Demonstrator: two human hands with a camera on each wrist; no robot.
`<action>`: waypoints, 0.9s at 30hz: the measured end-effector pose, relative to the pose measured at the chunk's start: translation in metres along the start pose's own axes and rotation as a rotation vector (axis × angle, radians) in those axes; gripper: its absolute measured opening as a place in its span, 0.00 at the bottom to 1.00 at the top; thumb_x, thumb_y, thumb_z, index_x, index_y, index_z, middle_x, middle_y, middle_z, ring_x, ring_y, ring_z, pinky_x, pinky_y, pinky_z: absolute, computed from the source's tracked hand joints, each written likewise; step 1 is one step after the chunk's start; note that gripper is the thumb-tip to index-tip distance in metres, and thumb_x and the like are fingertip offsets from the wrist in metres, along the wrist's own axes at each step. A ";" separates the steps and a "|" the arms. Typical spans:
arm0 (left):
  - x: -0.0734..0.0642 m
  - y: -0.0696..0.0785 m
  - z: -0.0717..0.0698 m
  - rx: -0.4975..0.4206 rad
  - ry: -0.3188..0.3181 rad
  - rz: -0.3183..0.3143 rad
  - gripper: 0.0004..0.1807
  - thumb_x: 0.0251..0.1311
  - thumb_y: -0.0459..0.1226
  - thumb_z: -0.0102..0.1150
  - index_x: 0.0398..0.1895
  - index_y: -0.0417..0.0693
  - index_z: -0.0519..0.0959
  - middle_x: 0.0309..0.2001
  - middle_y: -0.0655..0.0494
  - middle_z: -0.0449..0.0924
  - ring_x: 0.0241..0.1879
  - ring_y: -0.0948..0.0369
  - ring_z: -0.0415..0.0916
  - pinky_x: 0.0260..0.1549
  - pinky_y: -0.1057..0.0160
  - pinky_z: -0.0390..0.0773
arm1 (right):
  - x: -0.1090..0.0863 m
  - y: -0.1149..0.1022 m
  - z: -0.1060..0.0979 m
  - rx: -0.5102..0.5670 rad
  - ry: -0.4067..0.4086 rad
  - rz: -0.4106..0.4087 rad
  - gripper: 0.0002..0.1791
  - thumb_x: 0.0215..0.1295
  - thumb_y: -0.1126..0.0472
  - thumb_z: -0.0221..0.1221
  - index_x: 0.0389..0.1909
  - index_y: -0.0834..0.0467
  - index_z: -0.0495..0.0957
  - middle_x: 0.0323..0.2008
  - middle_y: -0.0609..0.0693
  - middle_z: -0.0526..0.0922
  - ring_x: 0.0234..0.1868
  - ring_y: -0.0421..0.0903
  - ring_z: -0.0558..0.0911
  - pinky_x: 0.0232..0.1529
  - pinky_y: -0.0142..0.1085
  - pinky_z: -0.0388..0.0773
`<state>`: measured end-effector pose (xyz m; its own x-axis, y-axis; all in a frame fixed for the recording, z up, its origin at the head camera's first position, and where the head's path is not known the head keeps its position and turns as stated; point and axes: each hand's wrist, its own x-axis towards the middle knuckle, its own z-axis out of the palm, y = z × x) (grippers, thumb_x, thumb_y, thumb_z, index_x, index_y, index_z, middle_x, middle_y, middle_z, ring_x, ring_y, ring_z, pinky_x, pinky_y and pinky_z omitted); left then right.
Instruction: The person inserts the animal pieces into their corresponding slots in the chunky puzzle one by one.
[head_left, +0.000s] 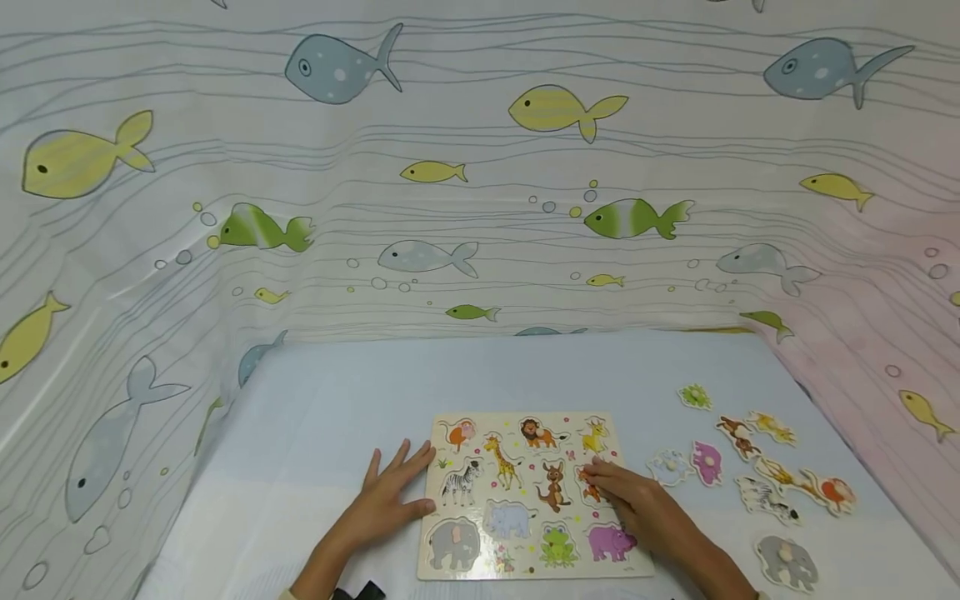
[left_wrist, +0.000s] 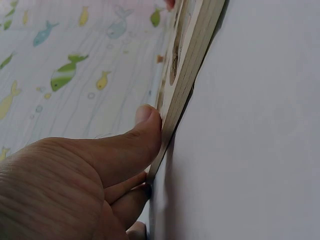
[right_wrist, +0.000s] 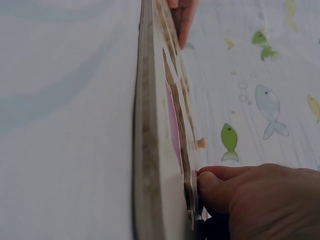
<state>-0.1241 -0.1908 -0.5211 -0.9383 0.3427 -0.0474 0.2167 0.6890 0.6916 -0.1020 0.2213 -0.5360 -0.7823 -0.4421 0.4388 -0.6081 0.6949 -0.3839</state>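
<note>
Head view: between the two hands, on the pale, smooth worktop (head_left: 337, 408), lies a rectangular animal puzzle board (head_left: 527, 479). The left hand (head_left: 386, 504) has its fingers spread and straight at the board's near-left side; in the left wrist view its thumb touches the edge, where layered plywood grain shows. The right hand (head_left: 645, 508) reaches over the opposite side, fingers at an orange animal figure (head_left: 594, 487). Its thumb and forefinger lie close together against the board's face, but I cannot tell whether they pinch a knob. Left of these fingertips and farther off sits the lion (head_left: 540, 432). Right of the right fingers, thin contoured pieces are scattered: a green frog (head_left: 695, 397), purple hippo (head_left: 707, 463), striped zebra (head_left: 768, 498) and grey elephant (head_left: 786, 562). Beyond both hands' fingers hangs creased, fish-printed sheeting (head_left: 480, 108).
</note>
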 end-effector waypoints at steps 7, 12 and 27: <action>0.000 0.000 -0.001 -0.011 -0.012 -0.016 0.44 0.51 0.46 0.72 0.73 0.49 0.67 0.76 0.51 0.61 0.80 0.44 0.44 0.74 0.37 0.19 | -0.001 -0.001 0.002 0.051 -0.032 0.090 0.23 0.59 0.70 0.67 0.56 0.52 0.83 0.59 0.48 0.83 0.61 0.51 0.82 0.55 0.44 0.84; 0.000 0.000 -0.001 -0.006 -0.015 -0.014 0.44 0.52 0.46 0.71 0.73 0.49 0.66 0.76 0.51 0.61 0.80 0.45 0.44 0.74 0.37 0.19 | -0.002 -0.006 -0.006 0.069 -0.017 0.146 0.27 0.58 0.68 0.68 0.61 0.54 0.80 0.62 0.48 0.81 0.61 0.52 0.81 0.59 0.30 0.80; 0.000 0.001 -0.001 -0.006 -0.005 -0.010 0.43 0.52 0.46 0.71 0.73 0.49 0.67 0.76 0.52 0.61 0.80 0.45 0.44 0.74 0.37 0.19 | -0.004 0.020 -0.088 -0.011 0.181 0.192 0.30 0.55 0.69 0.70 0.61 0.55 0.79 0.59 0.55 0.83 0.64 0.15 0.64 0.60 0.07 0.57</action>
<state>-0.1238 -0.1905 -0.5196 -0.9390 0.3389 -0.0579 0.2055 0.6883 0.6957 -0.0987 0.2866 -0.4743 -0.8458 -0.1931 0.4973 -0.4481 0.7631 -0.4657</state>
